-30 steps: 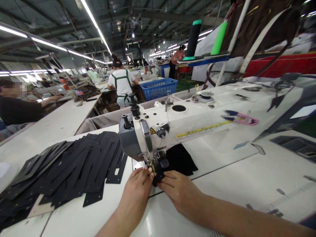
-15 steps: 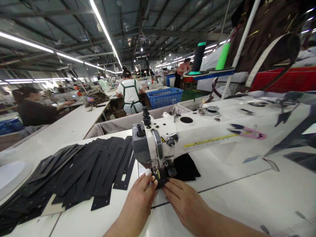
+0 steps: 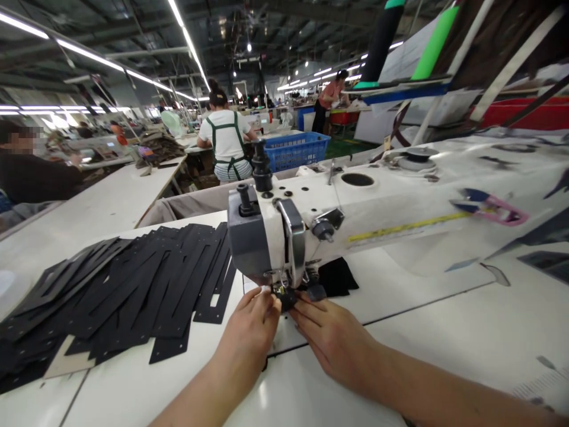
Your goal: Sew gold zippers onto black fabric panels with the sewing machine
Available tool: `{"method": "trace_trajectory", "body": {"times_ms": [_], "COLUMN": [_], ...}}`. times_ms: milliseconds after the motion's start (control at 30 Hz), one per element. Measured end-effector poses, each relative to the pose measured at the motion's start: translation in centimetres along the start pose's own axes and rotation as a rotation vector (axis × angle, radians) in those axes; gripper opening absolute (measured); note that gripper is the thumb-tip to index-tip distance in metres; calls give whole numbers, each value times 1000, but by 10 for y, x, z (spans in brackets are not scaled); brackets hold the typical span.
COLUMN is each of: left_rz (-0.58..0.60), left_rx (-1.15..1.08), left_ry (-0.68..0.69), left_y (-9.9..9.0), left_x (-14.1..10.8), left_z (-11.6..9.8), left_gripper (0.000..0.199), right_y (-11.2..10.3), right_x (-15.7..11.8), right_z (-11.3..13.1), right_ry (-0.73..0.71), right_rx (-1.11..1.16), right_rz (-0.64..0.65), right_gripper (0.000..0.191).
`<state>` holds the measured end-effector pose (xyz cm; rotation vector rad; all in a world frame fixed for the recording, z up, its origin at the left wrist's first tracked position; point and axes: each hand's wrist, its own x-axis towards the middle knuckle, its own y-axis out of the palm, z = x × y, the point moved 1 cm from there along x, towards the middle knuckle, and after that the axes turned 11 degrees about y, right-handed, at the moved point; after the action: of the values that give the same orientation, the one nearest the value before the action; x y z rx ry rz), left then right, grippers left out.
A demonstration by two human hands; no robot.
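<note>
A small black piece [image 3: 288,299] lies under the presser foot of the white sewing machine [image 3: 267,237]. My left hand [image 3: 253,323] is closed at its left edge, thumb and forefinger together on the piece. From the right, my right hand [image 3: 331,332] grips the near right edge, its fingers held close together; the fingertips are partly hidden by machine parts. Behind the needle area, a flat black fabric piece [image 3: 338,277] rests on the bed. Left of the machine head spreads a pile of black strips [image 3: 133,290] with slots and small holes.
Pink-handled thread snips [image 3: 493,207] and a yellow tape measure [image 3: 409,226] lie along the machine arm. Black [image 3: 381,44] and green thread cones [image 3: 435,44] stand above. Beyond are a blue crate [image 3: 297,152] and a co-worker in a green apron [image 3: 226,142].
The camera view has shifted closer and lower over the machine. Both hands stay at the black piece, which shows less in front of the presser foot than before.
</note>
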<state>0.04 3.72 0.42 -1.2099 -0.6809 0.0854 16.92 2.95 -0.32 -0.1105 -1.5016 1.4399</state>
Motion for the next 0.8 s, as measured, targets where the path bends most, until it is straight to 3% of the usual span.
{"method": "trace_trajectory", "body": {"times_ms": [400,800], "left_rz": [30,-21], "left_rx": [-78,-28], "left_ry": [-65,-13], "left_y": [5,3], "left_x": [3,2], "left_z": [5,9], "left_gripper": [21,22], "right_y": [1,1], "right_x": [8,7], "right_z": [-7,-9], "right_ry": [14,25], "right_rx": [42,118], "right_rz": [71,81], "right_gripper": [33,32]}}
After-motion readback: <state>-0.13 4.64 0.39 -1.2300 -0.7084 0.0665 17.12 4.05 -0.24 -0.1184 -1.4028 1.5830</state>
